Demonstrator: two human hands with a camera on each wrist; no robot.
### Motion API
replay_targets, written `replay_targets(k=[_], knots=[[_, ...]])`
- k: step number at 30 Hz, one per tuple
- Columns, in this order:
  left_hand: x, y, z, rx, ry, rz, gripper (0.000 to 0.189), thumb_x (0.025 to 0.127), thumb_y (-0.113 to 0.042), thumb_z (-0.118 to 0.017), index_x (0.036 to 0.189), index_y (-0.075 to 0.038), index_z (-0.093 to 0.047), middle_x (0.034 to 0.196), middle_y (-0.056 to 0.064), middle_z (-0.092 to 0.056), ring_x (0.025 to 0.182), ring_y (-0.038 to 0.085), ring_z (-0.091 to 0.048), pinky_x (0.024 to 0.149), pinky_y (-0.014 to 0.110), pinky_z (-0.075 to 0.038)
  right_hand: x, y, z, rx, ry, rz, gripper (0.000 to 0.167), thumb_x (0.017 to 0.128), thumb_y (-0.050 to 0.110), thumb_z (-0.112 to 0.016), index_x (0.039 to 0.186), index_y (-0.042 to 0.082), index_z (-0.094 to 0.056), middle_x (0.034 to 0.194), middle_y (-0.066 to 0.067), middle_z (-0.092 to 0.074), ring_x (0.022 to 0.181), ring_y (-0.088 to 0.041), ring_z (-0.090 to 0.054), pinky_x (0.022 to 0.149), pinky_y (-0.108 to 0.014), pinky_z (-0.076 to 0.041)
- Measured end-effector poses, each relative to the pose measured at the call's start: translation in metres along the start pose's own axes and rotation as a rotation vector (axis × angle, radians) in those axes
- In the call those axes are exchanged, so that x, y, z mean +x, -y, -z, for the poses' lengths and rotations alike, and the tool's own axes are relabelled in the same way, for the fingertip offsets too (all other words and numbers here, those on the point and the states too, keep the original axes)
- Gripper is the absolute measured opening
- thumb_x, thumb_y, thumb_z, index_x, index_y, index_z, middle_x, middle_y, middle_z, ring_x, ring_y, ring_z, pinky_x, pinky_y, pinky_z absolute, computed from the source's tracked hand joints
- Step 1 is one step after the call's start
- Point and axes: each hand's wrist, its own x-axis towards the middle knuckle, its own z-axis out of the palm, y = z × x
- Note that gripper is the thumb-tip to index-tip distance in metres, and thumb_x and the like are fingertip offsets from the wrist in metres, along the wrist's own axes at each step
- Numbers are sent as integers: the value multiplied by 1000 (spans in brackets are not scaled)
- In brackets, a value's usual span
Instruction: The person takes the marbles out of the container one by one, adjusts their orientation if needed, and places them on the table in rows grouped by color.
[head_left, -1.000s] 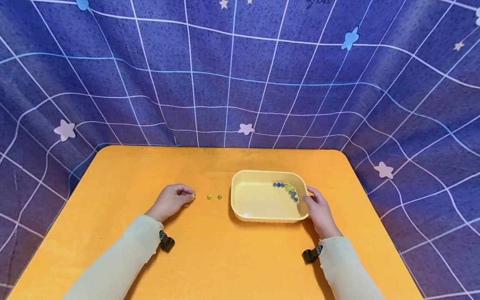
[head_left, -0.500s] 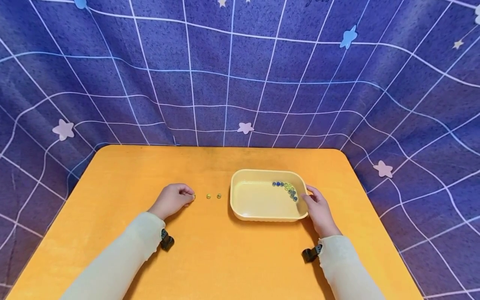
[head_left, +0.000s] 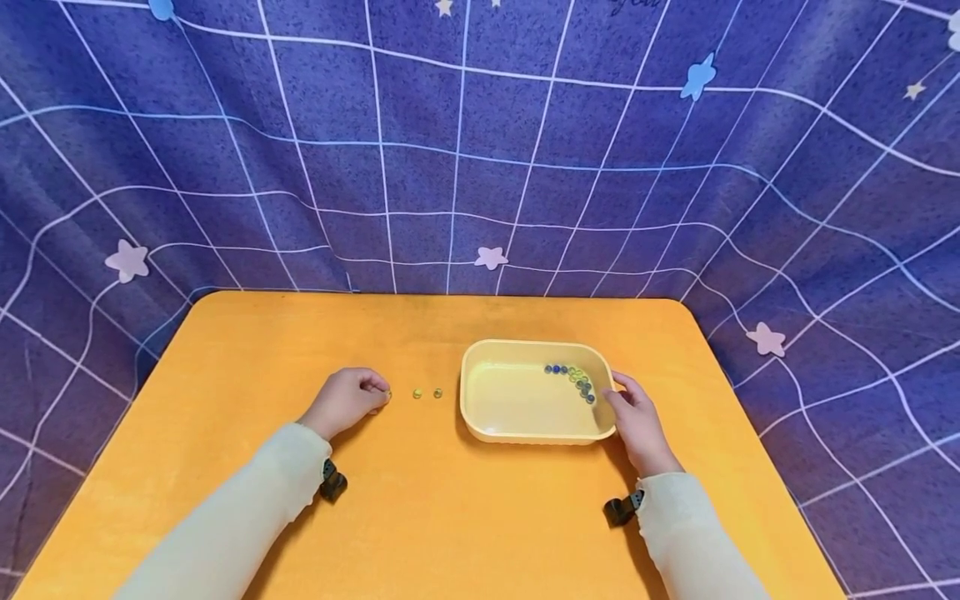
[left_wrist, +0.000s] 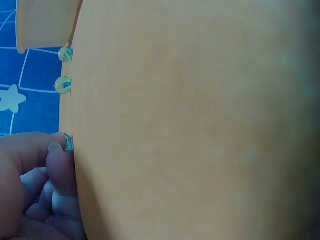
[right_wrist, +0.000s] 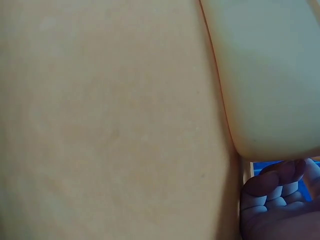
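Note:
My left hand [head_left: 345, 403] pinches a small clear glass marble [left_wrist: 69, 143] between thumb and index finger, low at the table surface; the fingertips hide part of it. To the right of those fingertips, two more marbles lie on the table in a row: a yellowish one [head_left: 417, 394] and a darker one [head_left: 438, 393]. Beyond them stands a pale yellow plastic basin [head_left: 510, 404]. My right hand [head_left: 641, 429] grips the basin's right end, thumb over the rim and fingers outside. Inside, against the far right, several blue marbles [head_left: 557, 369] and yellow-green marbles [head_left: 576, 374] are clustered.
The orange table [head_left: 450, 517] has rounded back corners. A blue curtain [head_left: 420, 183] with a white grid and stars hangs behind it and along both sides. A black wrist camera [head_left: 333, 482] sits by the left cuff, another black camera [head_left: 622, 508] by the right.

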Motion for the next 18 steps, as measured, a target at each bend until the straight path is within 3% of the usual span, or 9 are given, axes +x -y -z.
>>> replay_targets(k=[11, 18], knots=[[1, 4, -2, -55, -18, -13, 15, 97, -20, -74, 108, -10, -76, 90, 2, -74, 78, 20, -68, 82, 40, -55, -1, 0, 3, -21, 5, -7, 50, 108, 31, -54, 156, 16, -45, 128, -20, -52, 107, -28, -59, 80, -27, -56], [-2, -3, -2, -183, -37, 15, 21, 99, -19, -69, 115, -5, -71, 98, 9, -73, 81, 26, -67, 77, 38, -55, -1, 0, 1, -17, 4, -3, 48, 108, 29, -55, 154, 16, -47, 126, -20, -53, 105, -27, -60, 80, -28, -56]])
